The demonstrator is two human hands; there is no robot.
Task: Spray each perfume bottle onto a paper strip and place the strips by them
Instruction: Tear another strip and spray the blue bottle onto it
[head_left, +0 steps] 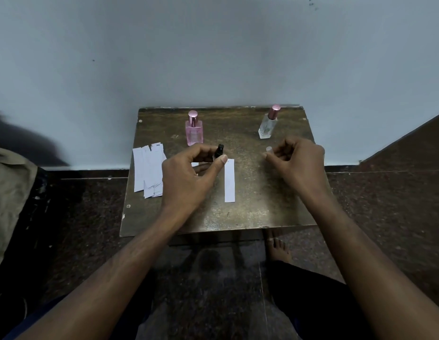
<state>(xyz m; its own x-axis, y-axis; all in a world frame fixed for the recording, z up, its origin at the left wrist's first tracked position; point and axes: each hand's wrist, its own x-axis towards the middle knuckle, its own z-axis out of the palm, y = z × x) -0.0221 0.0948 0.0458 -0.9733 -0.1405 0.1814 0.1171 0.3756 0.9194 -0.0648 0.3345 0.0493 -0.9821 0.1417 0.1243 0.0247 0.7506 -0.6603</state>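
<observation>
The 2 bare forearms enter from the bottom edge and reach forward over the small wooden table (250, 212), which stands against a pale wall (213, 57) on a dark speckled floor (90, 217). A bare foot (278, 249) shows on the floor just below the table's near edge.

The left hand (189, 175) is over the table's centre-left area. Its fingers are curled and its thumb is pressed against a small black spray bottle (219, 150), which it holds upright; only the black nozzle end projects above the fingers, and the body is hidden inside the grip.

The right hand (297, 163) hovers over the right part of the table, well apart from the left hand. Its fingers are curled inward, and thumb and forefinger pinch a small clear cap (269, 149) at their tips.

A pile of white paper strips (148, 171) lies fanned at the table's left edge, just beside the left hand. 1 single paper strip (229, 180) lies flat between the 2 hands, its far end just beside the left thumb (contact cannot be determined). The corner of another white piece (195, 164) shows under the left hand's fingers.

2 more bottles stand upright near the far edge. The pink perfume bottle (194, 130) with a pink metallic cap stands directly beyond the left hand. The clear perfume bottle (267, 123), capped the same way, stands beyond the right hand, near it but apart.
</observation>
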